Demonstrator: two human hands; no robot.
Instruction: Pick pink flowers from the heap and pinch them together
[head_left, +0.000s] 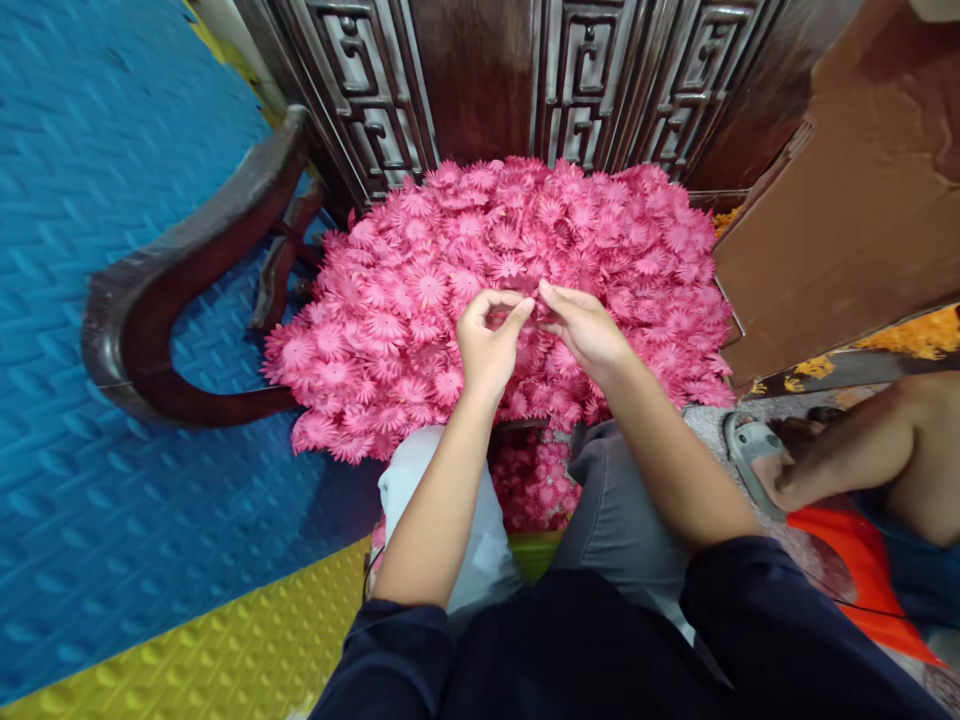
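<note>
Together, two hands (536, 335) meet above pink flowers (427, 285).

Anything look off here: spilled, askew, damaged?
Possibly spillage: loose orange flower pieces lie scattered by the lower edge of the brown cardboard, apart from the heaped pink artificial flowers. The cardboard also looks creased at upper right. More pink flowers sit low between the knees; can't tell if dropped or stored.

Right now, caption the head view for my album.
Two hands close together over heaped pink flowers before a carved wooden panel.
</note>
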